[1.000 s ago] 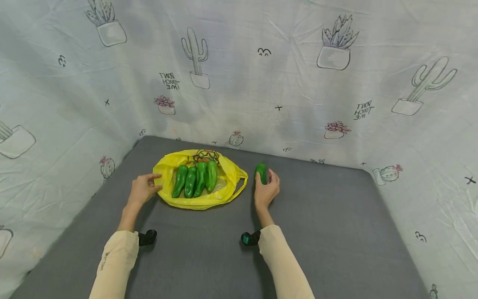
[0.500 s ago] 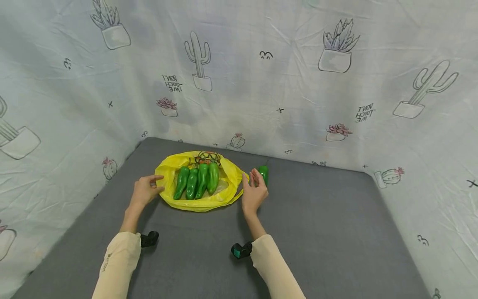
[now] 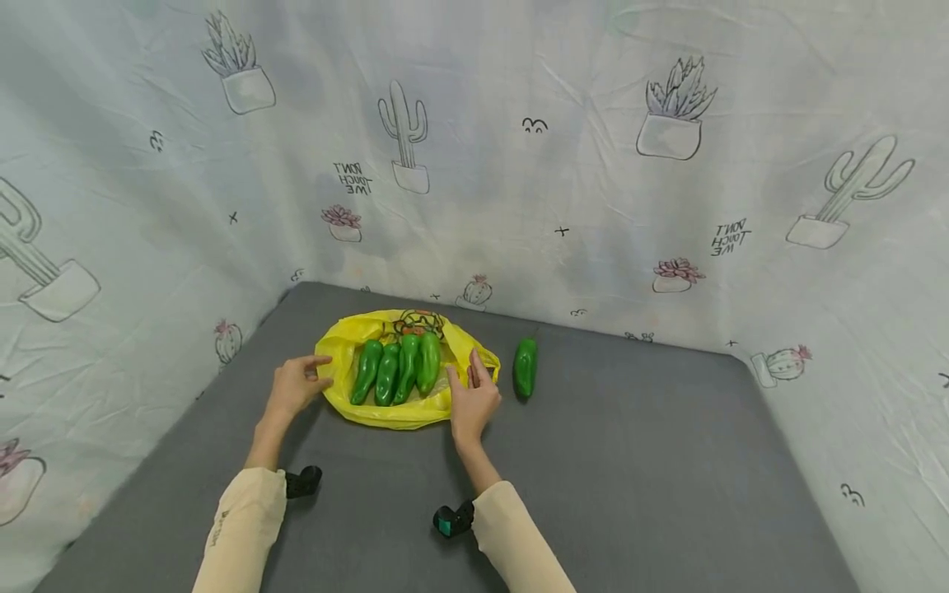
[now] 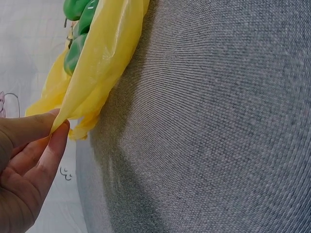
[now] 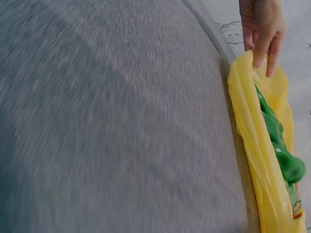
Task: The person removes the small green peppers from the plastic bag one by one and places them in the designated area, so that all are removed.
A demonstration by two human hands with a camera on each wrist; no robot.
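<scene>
My left hand (image 3: 293,385) pinches the left rim of a yellow plastic bag (image 3: 400,418); the left wrist view shows thumb and fingers of my left hand (image 4: 29,160) on the bag's edge (image 4: 109,43). Several green peppers (image 3: 387,375) lie side by side in the bag's mouth. Over the bag's right side is my right hand (image 3: 474,405), thumb and fingers apart; whether it touches the plastic cannot be told. One green pepper (image 3: 525,368) lies outside, right of the bag. The right wrist view shows my left hand (image 5: 263,29) at the bag (image 5: 257,160), but not my right.
A dark grey cloth (image 3: 638,461) covers the table. Behind and beside it hangs a pale curtain (image 3: 489,198) printed with cacti. Black devices sit at my left wrist (image 3: 304,482) and right wrist (image 3: 454,520).
My right hand has let go of the lone pepper, which now lies on the table, and has moved left to the bag. My left hand stays at the bag's left rim.
</scene>
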